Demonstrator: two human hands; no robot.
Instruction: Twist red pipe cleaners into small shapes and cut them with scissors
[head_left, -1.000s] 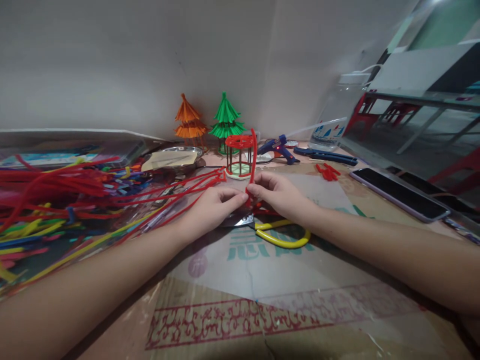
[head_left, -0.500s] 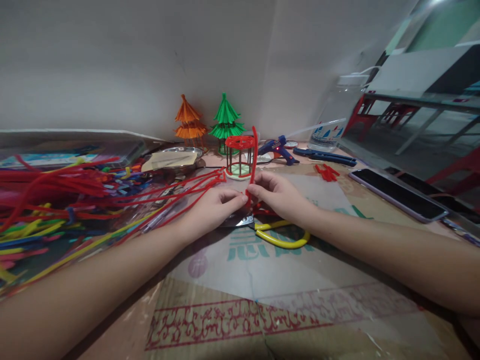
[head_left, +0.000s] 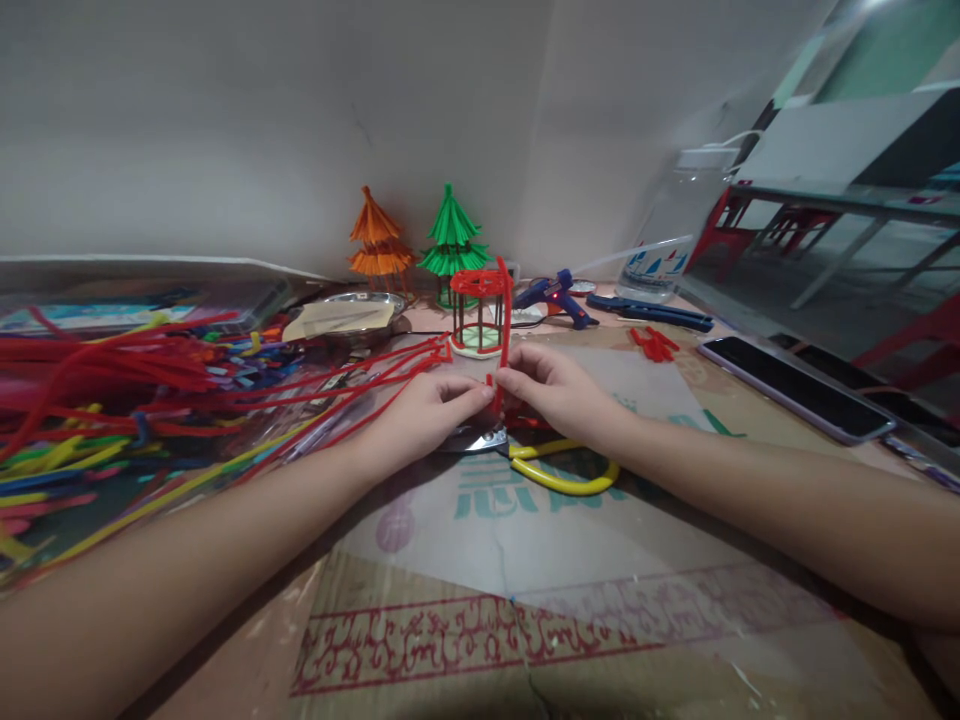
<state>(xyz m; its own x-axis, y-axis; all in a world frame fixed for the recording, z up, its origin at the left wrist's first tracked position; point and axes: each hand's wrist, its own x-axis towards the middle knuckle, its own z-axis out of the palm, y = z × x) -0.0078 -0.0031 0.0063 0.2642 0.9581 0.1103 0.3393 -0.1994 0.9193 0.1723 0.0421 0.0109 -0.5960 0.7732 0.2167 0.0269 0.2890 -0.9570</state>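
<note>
- And here's the change: the red pipe cleaner (head_left: pixel 507 312) tips slightly left, its top now lapping the right edge of the red-topped pavilion frame (head_left: pixel 478 284), where half a second ago it stood clear of it.
- Down at the fingertips, a short red end (head_left: pixel 489 380) now pokes up beside the longer strip, a slim gap between them; whether the two join lower down, I can't tell.
- The left hand (head_left: pixel 439 408) has thumb and forefinger closed together, pinching that short end, the other fingers curled beneath.
- The right hand (head_left: pixel 553 385) pinches the pipe cleaner low down between thumb and forefinger, most of its length rising almost upright above the grip, a bit showing below.
- So the strip sits between the two hands, at the right fingertips and just beside the left ones, in front of the frame.
- Right under the hands lie the yellow-handled scissors (head_left: pixel 521 454), in the same spot as before, the blade tips hidden by the left hand.
- Behind the frame, the green pagoda (head_left: pixel 448 240) and orange pagoda (head_left: pixel 375 240) stand unmoved by the wall.
</note>
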